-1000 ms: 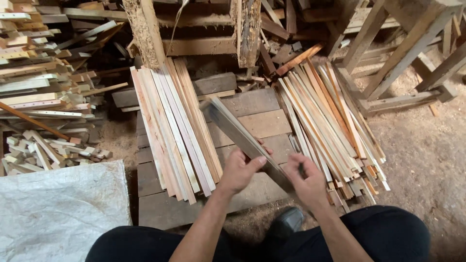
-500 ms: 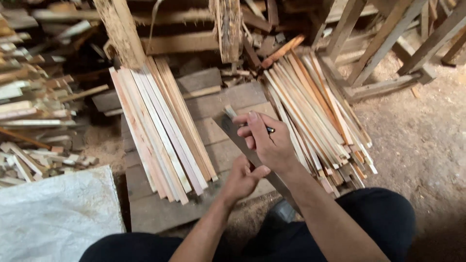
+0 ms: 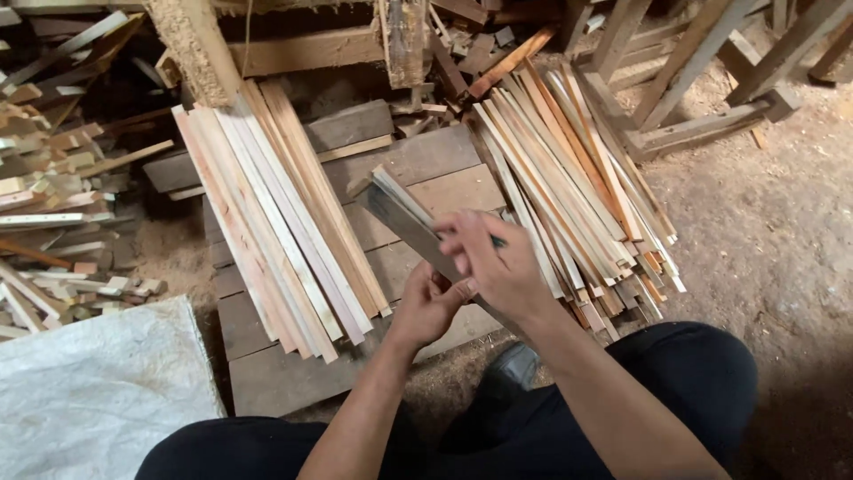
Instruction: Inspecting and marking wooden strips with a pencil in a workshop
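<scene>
Bundle of thin wood slats (image 3: 402,213), grey-edged, at centre frame, slanting from upper left toward lower right. Left hand (image 3: 428,307): fingers closed around the bundle's lower end. Right hand (image 3: 498,265): fingers curled over the bundle's top, touching it. Beneath: plank platform (image 3: 418,160). Left of centre: pale slat stack (image 3: 275,222). Right: reddish slat pile (image 3: 577,178). Lower left: white sack (image 3: 89,391).
</scene>
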